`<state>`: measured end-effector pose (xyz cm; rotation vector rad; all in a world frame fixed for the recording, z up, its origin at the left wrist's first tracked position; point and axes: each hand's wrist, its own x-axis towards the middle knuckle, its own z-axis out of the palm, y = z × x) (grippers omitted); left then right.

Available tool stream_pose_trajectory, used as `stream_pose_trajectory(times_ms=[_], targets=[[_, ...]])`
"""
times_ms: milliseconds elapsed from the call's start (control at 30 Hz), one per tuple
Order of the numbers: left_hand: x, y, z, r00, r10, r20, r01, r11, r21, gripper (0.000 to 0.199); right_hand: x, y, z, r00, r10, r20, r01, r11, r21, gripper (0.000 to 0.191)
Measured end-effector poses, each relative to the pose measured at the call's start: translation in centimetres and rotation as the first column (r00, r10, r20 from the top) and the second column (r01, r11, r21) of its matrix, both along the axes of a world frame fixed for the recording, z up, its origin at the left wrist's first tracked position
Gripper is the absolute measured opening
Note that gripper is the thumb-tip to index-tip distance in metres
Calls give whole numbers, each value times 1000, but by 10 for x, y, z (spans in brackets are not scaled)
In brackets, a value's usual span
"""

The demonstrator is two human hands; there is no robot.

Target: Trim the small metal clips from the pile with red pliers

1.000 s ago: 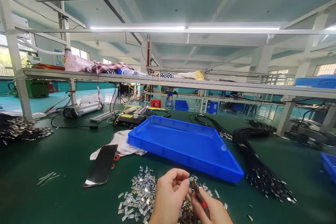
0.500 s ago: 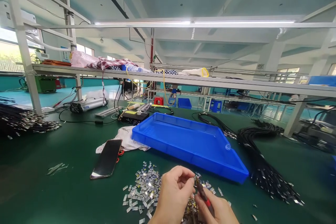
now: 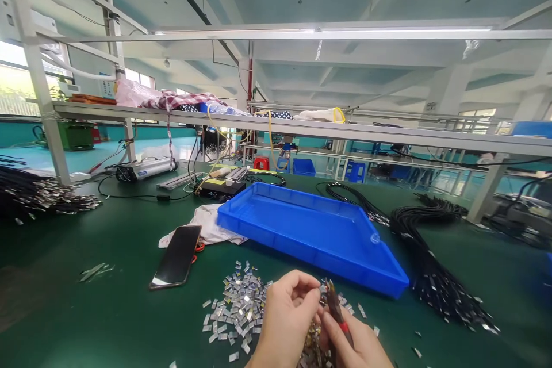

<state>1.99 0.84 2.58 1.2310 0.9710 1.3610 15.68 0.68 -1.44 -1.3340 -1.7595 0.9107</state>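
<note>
In the head view, my left hand [image 3: 287, 313] is closed, thumb and forefinger pinched together; whatever sits between the fingertips is too small to make out. Just beside it, my right hand [image 3: 360, 339] wraps around cutting pliers [image 3: 334, 303] with a dark head and red on the handle. The jaws point up, close to the left fingertips. Below and left of the hands spreads a pile of small silvery metal connector pieces [image 3: 241, 305]. More small pieces, some brass-coloured, lie beneath both hands, partly hidden by them.
A shallow blue tray [image 3: 297, 248] stands beyond the hands. To the left lie a phone [image 3: 176, 257], a white cloth [image 3: 211, 224] and red-handled scissors [image 3: 198, 247]. Bundles of black cables lie right [image 3: 448, 282] and far left [image 3: 38, 195]. A shelf [image 3: 388, 133] crosses the bench.
The pliers have shifted slightly right, away from my left fingertips, and their jaws stand more upright. My left hand keeps its pinch in nearly the same place.
</note>
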Motion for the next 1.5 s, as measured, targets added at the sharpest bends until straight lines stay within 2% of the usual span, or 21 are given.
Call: stream_pose_trajectory(times_ms=[167,333,500,733,967,1133,1267,1367,1500], targets=[[0,-1,-1,1000,-8,5,8,1000,10,12,2,0,-1,999,26,42,-27,999,23,49],[-2,-1,2,1000,11,-18,-11,1000,9,12,1,0,-4,996,-31,83,22,993,114,47],[-2,-2,2,998,20,-64,-17,999,40,11,-3,-1,-8,996,-87,38,78,979,189,45],[-1,-3,1,996,0,-92,6,998,66,11,0,-1,-8,990,-104,97,79,969,233,42],[-5,-2,-2,975,26,-222,-4,995,98,12,4,3,-15,983,-95,157,45,954,298,41],[-7,-3,0,956,64,-286,-23,989,146,12,5,5,-18,973,-91,210,26,956,291,43],[-7,-4,4,964,36,-263,-4,993,121,12,5,4,-17,979,-102,178,46,954,297,42],[-6,-4,5,971,17,-238,5,996,90,12,5,3,-15,978,-70,196,15,964,265,42],[-6,-4,4,965,32,-261,-6,995,99,12,6,3,-12,978,-51,204,3,973,230,41]])
